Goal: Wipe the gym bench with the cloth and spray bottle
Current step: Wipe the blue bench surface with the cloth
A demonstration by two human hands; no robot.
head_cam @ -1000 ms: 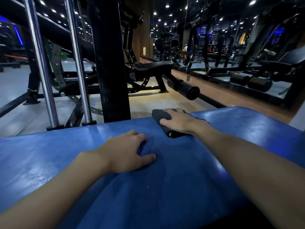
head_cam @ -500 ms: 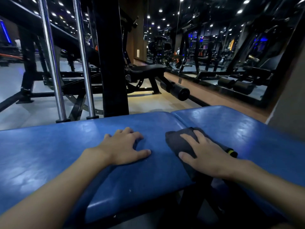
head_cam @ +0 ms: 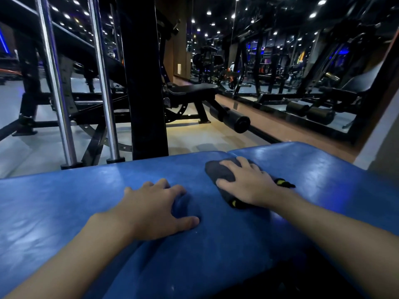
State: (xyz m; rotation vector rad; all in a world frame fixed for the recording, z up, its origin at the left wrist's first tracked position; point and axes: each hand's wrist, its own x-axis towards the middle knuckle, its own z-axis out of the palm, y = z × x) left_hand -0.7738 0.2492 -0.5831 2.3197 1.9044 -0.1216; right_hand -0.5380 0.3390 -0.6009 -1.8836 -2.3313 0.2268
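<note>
A blue padded gym bench (head_cam: 64, 203) fills the lower half of the view, with a seam between two pads near its far edge. My right hand (head_cam: 246, 184) lies flat on a dark cloth (head_cam: 220, 171) with yellow-trimmed edges and presses it onto the bench next to the seam. My left hand (head_cam: 155, 206) rests on the pad to the left of the cloth, fingers spread and bent, pressing into the cushion. No spray bottle is in view.
A thick black machine post (head_cam: 144, 83) and two chrome guide rods (head_cam: 56, 83) stand just beyond the bench. A black adjustable bench (head_cam: 194, 91) with roller pads (head_cam: 235, 121) sits behind them. A mirror wall (head_cam: 302, 72) runs along the right.
My right hand slid the cloth from the far edge toward me, then away again to the seam. The left hand stays planted in the same spot.
</note>
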